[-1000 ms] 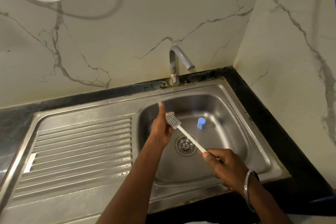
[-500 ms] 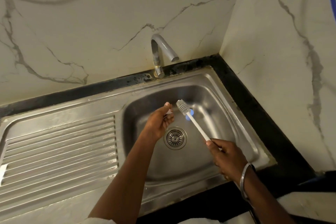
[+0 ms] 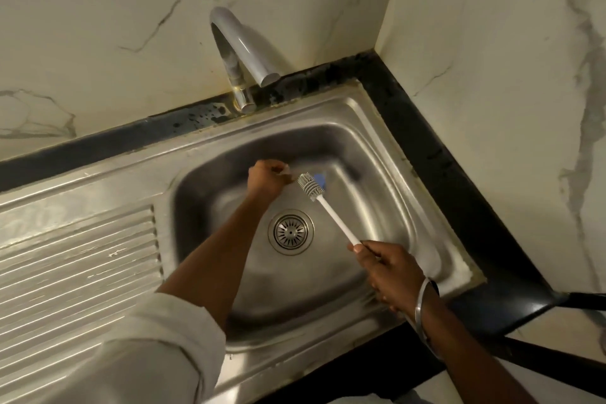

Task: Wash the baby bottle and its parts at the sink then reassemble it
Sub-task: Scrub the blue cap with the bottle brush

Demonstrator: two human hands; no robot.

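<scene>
My right hand (image 3: 390,269) grips the white handle of a bottle brush (image 3: 331,210) over the steel sink basin (image 3: 377,213). Its grey bristle head points up and left, partly covering a small blue bottle part (image 3: 320,180) that lies on the basin floor behind it. My left hand (image 3: 267,179) hovers just left of the bristle head with fingers curled round a small clear piece (image 3: 284,171), mostly hidden; I cannot tell which part it is.
A chrome tap (image 3: 244,52) arches over the basin's back edge, with no water running. The round drain (image 3: 291,231) sits at the basin's middle. A ribbed draining board (image 3: 78,259) lies to the left. Marble walls close the back and right, above a black counter edge (image 3: 436,154).
My view has moved closer over the sink. My left hand has curled tighter round the small clear piece; the brush head, which touched that hand a second ago, now stands slightly apart from it.
</scene>
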